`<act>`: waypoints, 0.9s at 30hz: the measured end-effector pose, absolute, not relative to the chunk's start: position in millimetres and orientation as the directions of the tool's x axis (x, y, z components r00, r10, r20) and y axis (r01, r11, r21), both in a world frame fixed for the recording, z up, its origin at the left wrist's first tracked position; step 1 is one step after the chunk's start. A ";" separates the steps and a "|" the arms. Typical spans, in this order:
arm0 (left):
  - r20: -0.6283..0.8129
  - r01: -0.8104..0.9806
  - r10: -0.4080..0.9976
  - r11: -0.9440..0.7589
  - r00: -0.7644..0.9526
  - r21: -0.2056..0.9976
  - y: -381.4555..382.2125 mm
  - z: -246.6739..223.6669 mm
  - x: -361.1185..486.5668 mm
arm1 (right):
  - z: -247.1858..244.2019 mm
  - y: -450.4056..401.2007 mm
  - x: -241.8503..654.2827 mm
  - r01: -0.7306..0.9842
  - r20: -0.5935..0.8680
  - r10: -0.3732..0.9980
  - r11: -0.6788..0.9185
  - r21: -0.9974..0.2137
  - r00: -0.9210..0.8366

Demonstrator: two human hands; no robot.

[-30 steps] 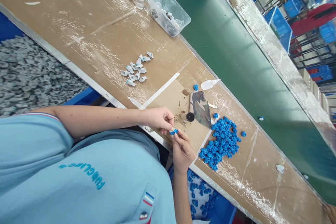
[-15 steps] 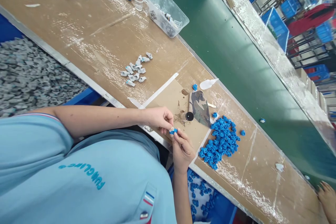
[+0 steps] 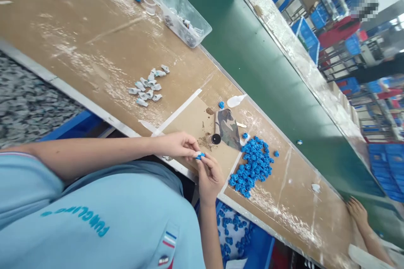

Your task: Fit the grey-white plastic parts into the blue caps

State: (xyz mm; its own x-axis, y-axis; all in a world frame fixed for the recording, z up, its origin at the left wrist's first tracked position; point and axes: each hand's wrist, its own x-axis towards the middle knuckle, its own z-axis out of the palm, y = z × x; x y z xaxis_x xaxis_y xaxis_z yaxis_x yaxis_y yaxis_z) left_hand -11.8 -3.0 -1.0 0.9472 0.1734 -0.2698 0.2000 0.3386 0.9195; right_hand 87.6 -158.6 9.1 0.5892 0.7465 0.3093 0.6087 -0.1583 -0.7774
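Note:
My left hand (image 3: 177,144) comes in from the left, its fingertips pinching one side of a small blue piece (image 3: 200,156) with some white on it. From below, my right hand (image 3: 211,178) grips the same piece between thumb and fingers. Both hands meet over the table's near edge. Just beyond them stands a small bottle with a black top (image 3: 216,138), beside a camouflage cloth (image 3: 227,127). A heap of blue pieces (image 3: 254,164) lies to the right, and a group of grey-white pieces (image 3: 147,88) lies to the upper left.
A clear plastic box (image 3: 185,19) and a clear cup (image 3: 149,5) stand at the far edge. A white squeeze bottle (image 3: 236,100) lies by the green belt (image 3: 252,59). Another person's hand (image 3: 357,212) rests at the right. Bins of grey and blue pieces stand below the near edge.
The whole view has shifted, so the table things appear further left. Both hands still hold the blue piece together. More of the other person's arm shows at the right.

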 end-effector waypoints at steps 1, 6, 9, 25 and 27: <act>-0.230 0.170 0.182 0.296 0.956 0.940 -3.1 -0.7 -13.3 | 10.4 -157.5 86.1 0.609 0.307 0.745 -0.163 -0.776 0.592; -0.068 0.096 0.209 -0.130 0.976 0.987 6.4 16.6 -19.8 | 17.6 -156.9 92.0 0.654 0.321 0.788 -0.133 -0.745 0.526; -0.108 0.142 0.214 -0.151 0.971 0.978 29.5 32.5 -13.3 | 23.5 -165.7 123.5 0.718 0.363 0.735 -0.235 -0.655 0.572; 0.020 0.651 0.841 -0.433 0.541 0.624 206.1 30.2 199.8 | 25.8 -174.6 213.3 0.459 0.036 0.461 -0.868 -0.190 0.886; 0.006 0.671 0.846 -0.426 0.532 0.606 206.6 26.8 211.9 | 27.8 -178.8 214.1 0.415 0.043 0.420 -0.868 -0.272 0.906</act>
State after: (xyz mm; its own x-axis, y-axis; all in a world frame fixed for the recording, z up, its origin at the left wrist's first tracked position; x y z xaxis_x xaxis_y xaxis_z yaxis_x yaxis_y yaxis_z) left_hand 211.9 206.6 26.8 0.5324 0.8465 0.0057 0.6713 -0.4263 0.6062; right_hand 214.1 -178.8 27.8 0.9065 0.4201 0.0433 0.4153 -0.8682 -0.2716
